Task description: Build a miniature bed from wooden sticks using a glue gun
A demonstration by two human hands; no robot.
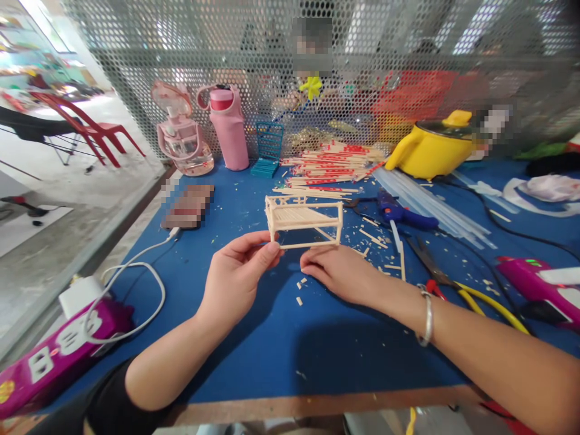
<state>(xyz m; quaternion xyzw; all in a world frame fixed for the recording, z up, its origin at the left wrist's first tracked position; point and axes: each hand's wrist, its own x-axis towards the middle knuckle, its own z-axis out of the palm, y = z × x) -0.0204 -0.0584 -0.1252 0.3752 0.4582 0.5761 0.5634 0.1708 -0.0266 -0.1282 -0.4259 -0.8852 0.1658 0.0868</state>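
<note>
My left hand (242, 272) pinches the lower left corner of a small model bed frame made of thin wooden sticks (306, 225), held up over the blue table. The model has corner posts, rails and a slatted panel of sticks. My right hand (338, 272) is just below the model's right end, fingers curled together and pointing left. Whether it touches the model or holds a small piece is hidden. Beneath and between the hands lie a few short stick offcuts (299, 301).
Bundles of wooden sticks (330, 163) lie behind, near a blue glue gun (403, 211) and clear glue sticks (435, 205). To the right are yellow-and-red-handled pliers (430, 266) and a yellow pot (430, 148). A phone (189, 206), bottles (229, 130) and a purple power strip (67, 344) stand left.
</note>
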